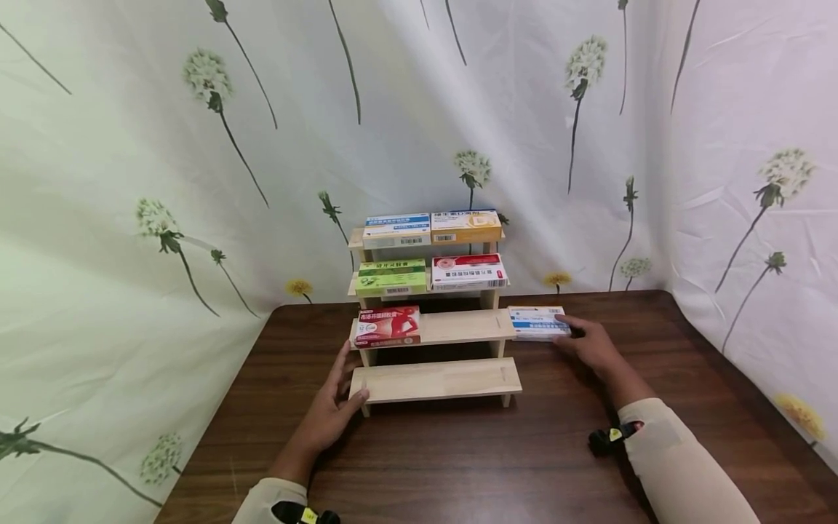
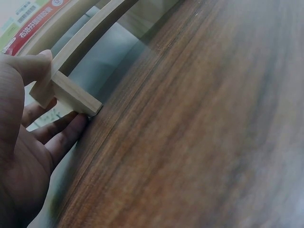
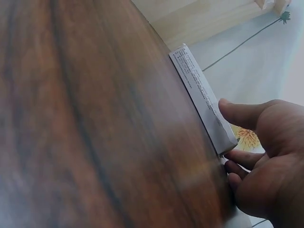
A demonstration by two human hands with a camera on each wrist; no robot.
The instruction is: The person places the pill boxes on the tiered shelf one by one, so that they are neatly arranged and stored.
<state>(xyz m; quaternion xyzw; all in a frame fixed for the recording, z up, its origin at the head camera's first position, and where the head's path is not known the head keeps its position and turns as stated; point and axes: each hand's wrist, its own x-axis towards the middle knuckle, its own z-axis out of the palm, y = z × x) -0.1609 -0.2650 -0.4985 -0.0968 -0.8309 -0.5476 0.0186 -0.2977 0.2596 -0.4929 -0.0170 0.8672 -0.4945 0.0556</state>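
A light wooden stepped rack stands on the table. My left hand grips the left end of its lowest step, thumb on the board and fingers around the leg; the left wrist view shows this hand close up. To the right of the rack is a white-and-blue medicine box. My right hand pinches its right end between thumb and fingers. In the right wrist view, the box's printed side faces the camera, with the thumb against its upper edge.
A red medicine box lies on the second step from the bottom, left side. Above it are a green box and a red-and-white box. The top step carries a blue-and-white box and an orange-and-white box. Flowered cloth hangs behind.
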